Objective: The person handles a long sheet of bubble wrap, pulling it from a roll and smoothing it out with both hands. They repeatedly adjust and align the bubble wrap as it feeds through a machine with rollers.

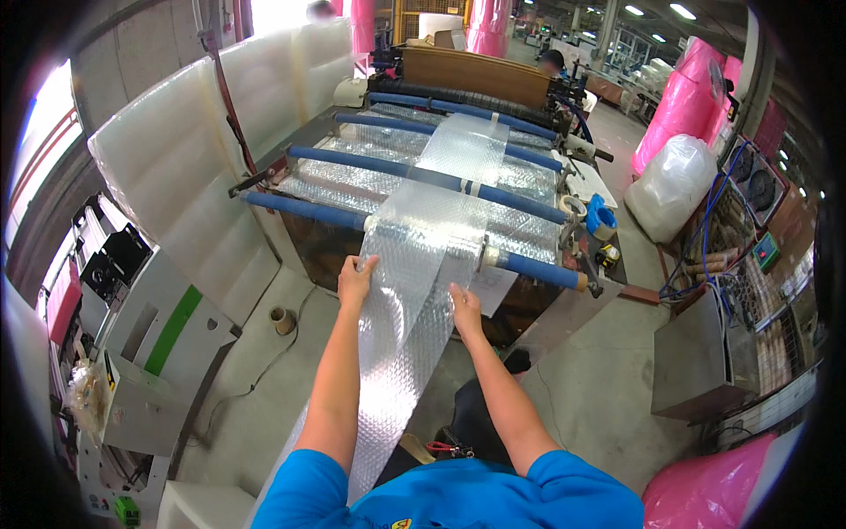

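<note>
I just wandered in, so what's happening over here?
A person is handling a long strip of clear bubble film with both bare hands. The left hand grips its left edge; the right hand is at its right edge. The film lies over the front blue roller and slopes down toward the person's left side.

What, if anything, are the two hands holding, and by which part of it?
A clear bubble-wrap sheet: the left hand holds its left edge, the right hand its right edge.
</note>
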A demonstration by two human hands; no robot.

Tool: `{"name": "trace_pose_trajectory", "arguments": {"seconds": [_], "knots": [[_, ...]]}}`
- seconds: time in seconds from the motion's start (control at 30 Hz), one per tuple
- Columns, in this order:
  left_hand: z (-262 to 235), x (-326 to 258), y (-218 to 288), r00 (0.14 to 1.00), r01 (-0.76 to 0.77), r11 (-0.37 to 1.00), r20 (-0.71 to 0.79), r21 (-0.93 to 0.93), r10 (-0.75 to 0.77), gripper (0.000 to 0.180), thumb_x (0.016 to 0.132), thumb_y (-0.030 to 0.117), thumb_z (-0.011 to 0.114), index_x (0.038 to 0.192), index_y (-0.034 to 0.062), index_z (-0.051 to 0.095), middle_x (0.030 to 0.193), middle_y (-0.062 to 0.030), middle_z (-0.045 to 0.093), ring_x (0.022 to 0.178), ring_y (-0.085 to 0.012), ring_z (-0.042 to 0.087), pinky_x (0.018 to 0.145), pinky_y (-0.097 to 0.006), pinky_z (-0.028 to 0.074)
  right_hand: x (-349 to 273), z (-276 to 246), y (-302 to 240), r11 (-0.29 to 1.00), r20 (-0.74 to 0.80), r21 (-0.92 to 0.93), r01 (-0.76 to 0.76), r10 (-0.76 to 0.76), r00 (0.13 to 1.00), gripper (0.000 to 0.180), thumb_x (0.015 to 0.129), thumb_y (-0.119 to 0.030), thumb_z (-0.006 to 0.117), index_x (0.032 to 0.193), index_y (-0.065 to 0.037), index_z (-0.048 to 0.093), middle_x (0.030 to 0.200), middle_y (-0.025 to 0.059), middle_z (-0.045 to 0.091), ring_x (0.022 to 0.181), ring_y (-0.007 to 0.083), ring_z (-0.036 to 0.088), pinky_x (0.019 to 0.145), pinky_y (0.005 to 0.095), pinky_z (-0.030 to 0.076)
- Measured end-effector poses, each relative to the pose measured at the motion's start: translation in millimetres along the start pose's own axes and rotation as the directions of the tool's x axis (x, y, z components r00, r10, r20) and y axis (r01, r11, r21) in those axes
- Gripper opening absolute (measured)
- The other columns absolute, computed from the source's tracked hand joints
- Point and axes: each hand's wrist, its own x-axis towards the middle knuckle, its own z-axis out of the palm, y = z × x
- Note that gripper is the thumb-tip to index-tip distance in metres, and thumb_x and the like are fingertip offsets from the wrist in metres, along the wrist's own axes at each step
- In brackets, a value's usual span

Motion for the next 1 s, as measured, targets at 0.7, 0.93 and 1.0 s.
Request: {"name": "trace_pose_trajectory", "arguments": {"seconds": [0.7,0.93,1.0], "knots": [[-115,-177,-78,0.999,0.051,0.986,0.025,-0.158,-0.048,0.043,0.063,0.029,0.074,0.086,-0.0010,0.052,0.080,-0.0107,0.061,0.072,-0.0160,0.056,0.065,-0.030,0.045,-217,11,-46,0.957,0.334,0.068,-0.282,0.244,0.910,0.041,0.082,-0.037,0.054,0.058,-0.003,0.051,0.052,-0.0015,0.045,0.049,0.0059,0.041,0.047,0.0242,0.035],[-27,-137,-121,0.961,0.242,0.949,0.081,0.202,-0.263,0.067,0.058,0.051,0.068,0.101,0.0024,0.050,0.096,-0.0168,0.058,0.092,-0.0310,0.055,0.077,-0.039,0.043,-155,8,97,0.964,0.270,-0.249,-0.094,0.163,0.949,0.041,0.084,-0.037,0.048,0.071,0.001,0.056,0.054,0.0058,0.049,0.052,0.0129,0.046,0.052,0.0306,0.039],[-24,-131,-119,0.950,0.267,0.927,0.089,0.264,-0.299,0.069,0.058,0.052,0.067,0.103,0.0034,0.049,0.098,-0.0168,0.058,0.093,-0.0313,0.054,0.078,-0.039,0.042,-148,11,96,0.960,0.237,-0.278,0.011,0.058,0.970,0.041,0.085,-0.036,0.047,0.064,0.000,0.053,0.053,0.0065,0.049,0.052,0.0129,0.047,0.052,0.0296,0.039]]}}
